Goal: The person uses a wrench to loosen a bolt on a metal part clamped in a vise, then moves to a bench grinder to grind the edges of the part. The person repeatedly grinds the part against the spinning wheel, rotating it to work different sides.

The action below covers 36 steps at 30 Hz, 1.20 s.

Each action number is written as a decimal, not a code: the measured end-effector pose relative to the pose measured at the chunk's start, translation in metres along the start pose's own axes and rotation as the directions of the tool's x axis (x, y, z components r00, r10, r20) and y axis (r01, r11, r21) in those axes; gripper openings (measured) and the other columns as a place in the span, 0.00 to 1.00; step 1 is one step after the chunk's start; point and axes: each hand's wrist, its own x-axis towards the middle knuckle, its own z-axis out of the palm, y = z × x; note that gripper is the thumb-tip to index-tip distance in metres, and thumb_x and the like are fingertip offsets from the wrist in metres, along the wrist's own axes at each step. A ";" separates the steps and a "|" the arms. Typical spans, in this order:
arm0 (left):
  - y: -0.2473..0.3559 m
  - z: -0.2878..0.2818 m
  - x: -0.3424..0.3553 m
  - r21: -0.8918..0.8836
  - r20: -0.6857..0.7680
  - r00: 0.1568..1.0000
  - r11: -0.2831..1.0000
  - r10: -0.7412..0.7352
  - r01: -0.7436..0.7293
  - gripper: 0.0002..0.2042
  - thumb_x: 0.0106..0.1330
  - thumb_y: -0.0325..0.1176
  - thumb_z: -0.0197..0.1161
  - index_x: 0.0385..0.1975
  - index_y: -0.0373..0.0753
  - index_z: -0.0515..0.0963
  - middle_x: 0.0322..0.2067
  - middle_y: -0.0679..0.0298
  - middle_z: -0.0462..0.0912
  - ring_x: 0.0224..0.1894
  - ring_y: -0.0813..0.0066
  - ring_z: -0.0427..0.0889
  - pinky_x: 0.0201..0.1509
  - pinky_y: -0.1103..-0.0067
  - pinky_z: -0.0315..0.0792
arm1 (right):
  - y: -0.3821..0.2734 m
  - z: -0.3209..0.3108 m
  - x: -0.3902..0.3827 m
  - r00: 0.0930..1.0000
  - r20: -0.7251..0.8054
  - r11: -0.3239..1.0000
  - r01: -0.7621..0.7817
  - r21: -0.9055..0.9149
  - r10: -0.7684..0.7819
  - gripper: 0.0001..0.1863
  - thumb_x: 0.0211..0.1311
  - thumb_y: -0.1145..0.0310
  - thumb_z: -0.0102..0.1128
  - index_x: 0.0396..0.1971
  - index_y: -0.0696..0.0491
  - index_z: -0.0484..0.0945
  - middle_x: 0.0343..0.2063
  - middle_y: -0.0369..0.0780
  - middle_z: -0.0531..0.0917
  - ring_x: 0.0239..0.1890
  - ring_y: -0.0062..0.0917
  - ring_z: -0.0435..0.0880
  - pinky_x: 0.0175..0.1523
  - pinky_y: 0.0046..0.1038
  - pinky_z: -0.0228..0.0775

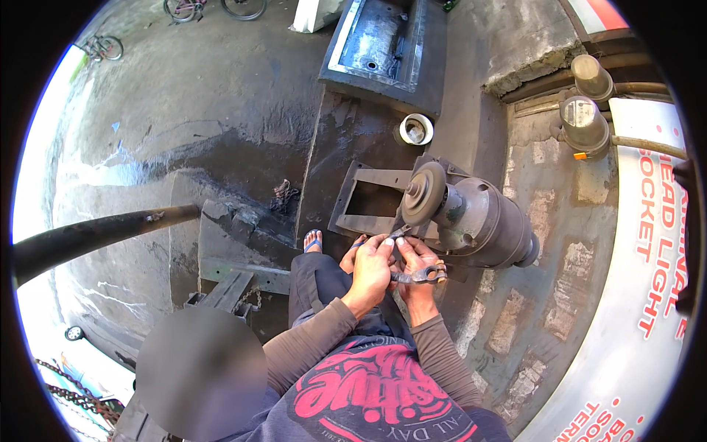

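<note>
Just below the grinding wheel (431, 188) of a bench grinder (497, 225), both my hands are closed on a dark metal part (428, 275) with a ringed end. My left hand (372, 265) pinches its upper, narrow end, which reaches the lower edge of the wheel; whether it touches the wheel I cannot tell. My right hand (416, 295) grips it from the right, with the ringed end sticking out beside the fingers. The grinder stands beside an open steel frame (347, 194).
A basin (335, 62) and a white bucket (406, 140) stand beyond the grinder, with two metal cylinders (585, 129) at right. A dark pipe (110, 237) crosses the left side above a steel bracket (261, 280). Bicycles (184, 11) stand far back. A blurred patch covers the lower left.
</note>
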 end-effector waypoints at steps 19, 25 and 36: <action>-0.017 -0.004 0.002 0.035 0.019 0.996 0.995 0.089 -0.089 0.18 0.80 0.37 0.52 0.60 0.32 0.69 0.21 0.73 0.66 0.16 0.85 0.65 0.13 0.82 0.63 | -0.007 0.000 -0.002 0.997 -0.058 0.996 -0.055 -0.071 0.051 0.07 0.68 0.72 0.67 0.37 0.62 0.85 0.20 0.35 0.81 0.10 0.14 0.71 0.13 0.22 0.60; -0.016 -0.001 0.008 0.098 0.061 0.980 0.976 0.187 -0.192 0.17 0.80 0.36 0.51 0.60 0.32 0.70 0.20 0.72 0.68 0.15 0.85 0.66 0.13 0.82 0.63 | -0.006 -0.004 0.007 0.999 -0.044 0.998 0.014 -0.061 -0.017 0.08 0.67 0.72 0.69 0.40 0.61 0.85 0.23 0.33 0.81 0.12 0.12 0.68 0.16 0.20 0.56; -0.006 -0.008 0.009 -0.050 0.087 0.996 0.999 0.012 -0.008 0.17 0.81 0.36 0.51 0.61 0.32 0.69 0.22 0.73 0.64 0.16 0.84 0.65 0.13 0.81 0.63 | -0.004 -0.006 0.010 1.000 -0.015 0.997 0.012 -0.079 -0.014 0.06 0.66 0.73 0.69 0.37 0.60 0.87 0.22 0.31 0.81 0.14 0.09 0.65 0.18 0.19 0.54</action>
